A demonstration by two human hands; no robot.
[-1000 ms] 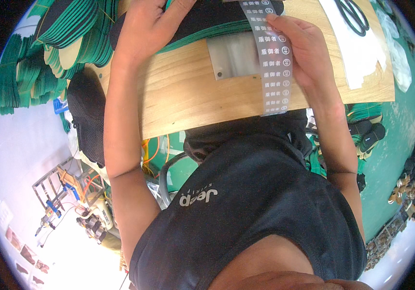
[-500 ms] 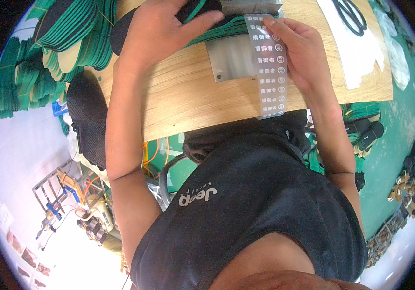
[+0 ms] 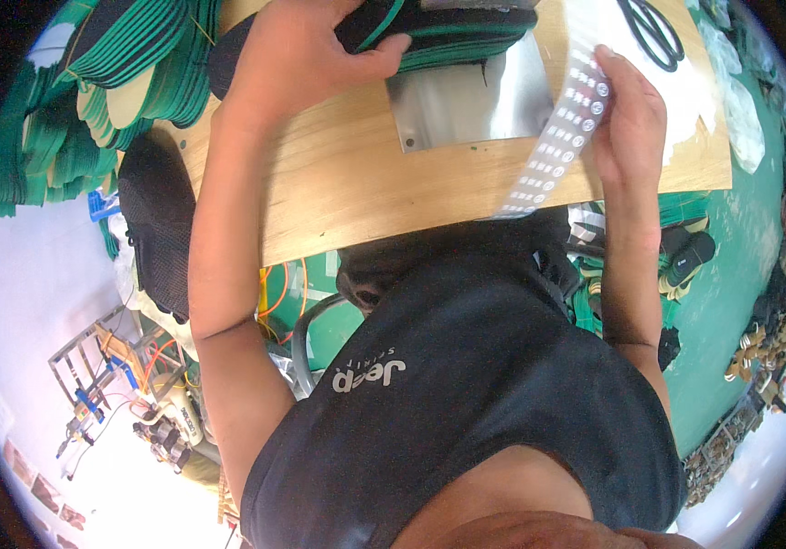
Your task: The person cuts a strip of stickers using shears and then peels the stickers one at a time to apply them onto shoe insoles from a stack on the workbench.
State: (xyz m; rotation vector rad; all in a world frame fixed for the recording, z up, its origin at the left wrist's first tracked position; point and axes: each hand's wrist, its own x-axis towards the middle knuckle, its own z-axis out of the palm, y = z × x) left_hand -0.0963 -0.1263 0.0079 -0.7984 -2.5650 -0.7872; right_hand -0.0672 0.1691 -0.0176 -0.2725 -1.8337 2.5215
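My left hand (image 3: 297,59) lies over a stack of black insoles (image 3: 466,41) with green edges at the table's far side. Its thumb points right along the stack and its fingertips are partly out of view. To the right, my right hand (image 3: 632,119) pinches a translucent label strip (image 3: 553,151) with repeated white print. The strip slants down toward the table's front edge, its upper end blurred. Beneath the insoles sits a shiny metal plate (image 3: 466,110).
Bundled insoles (image 3: 141,55) crowd the left, above a black shoe (image 3: 162,224). Black looped handles (image 3: 653,35), apparently of scissors, lie on white sheets (image 3: 685,114) at the right of the wooden table (image 3: 347,183). More insoles (image 3: 685,252) sit below the table's right side.
My right hand has moved right and a little down, drawing the label strip away from the insoles into a slant. My left hand stays on the stack.
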